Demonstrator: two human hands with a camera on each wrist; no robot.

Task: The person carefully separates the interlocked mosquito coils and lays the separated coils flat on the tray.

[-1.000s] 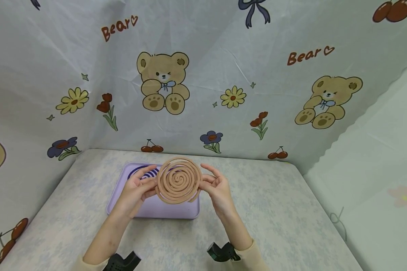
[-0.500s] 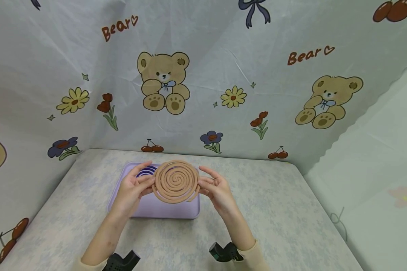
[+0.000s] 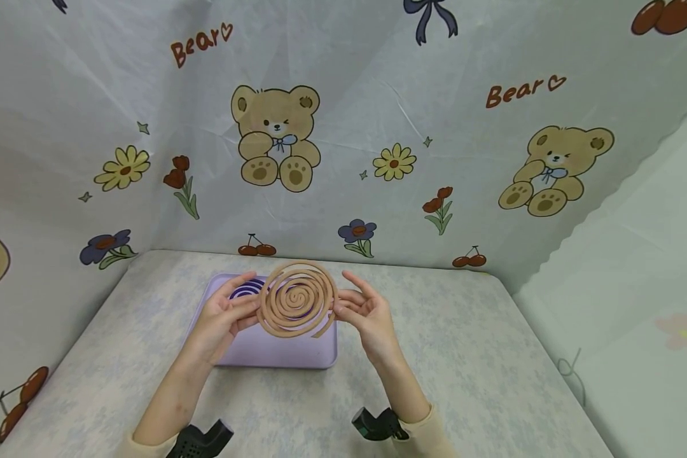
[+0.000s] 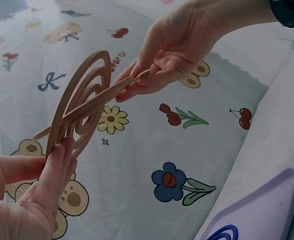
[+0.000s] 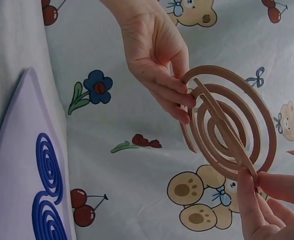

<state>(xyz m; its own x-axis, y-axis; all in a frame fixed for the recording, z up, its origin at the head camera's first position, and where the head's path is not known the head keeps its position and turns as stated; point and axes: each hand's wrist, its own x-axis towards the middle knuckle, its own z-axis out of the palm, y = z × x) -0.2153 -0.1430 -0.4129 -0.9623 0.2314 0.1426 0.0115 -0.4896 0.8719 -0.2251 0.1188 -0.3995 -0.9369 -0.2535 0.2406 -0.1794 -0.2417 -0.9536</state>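
A pair of brown mosquito coils (image 3: pixel 296 297) is held up between both hands, above the purple tray. My left hand (image 3: pixel 220 321) pinches the left edge of one coil between thumb and fingers. At the opposite edge my right hand (image 3: pixel 372 318) pinches the other, its index finger raised away. In the left wrist view one coil (image 4: pixel 56 112) stands steeply, while the second coil (image 4: pixel 99 100) crosses it, nearly edge-on. The two are tilted against each other and still interleaved. In the right wrist view, gaps show between the rings of the coil (image 5: pixel 273 135).
The purple tray (image 3: pixel 275 359) lies on the pale mottled tabletop (image 3: pixel 452 343) behind the hands. Dark blue spiral shapes (image 5: pixel 49 165) lie in it, partly hidden by the left hand in the head view. A bear-printed cloth (image 3: pixel 343 114) hangs behind the table.
Both hands and the coils have shifted slightly left over the second. In the last half second the right hand has risen a little, and the gaps between the rings have widened.
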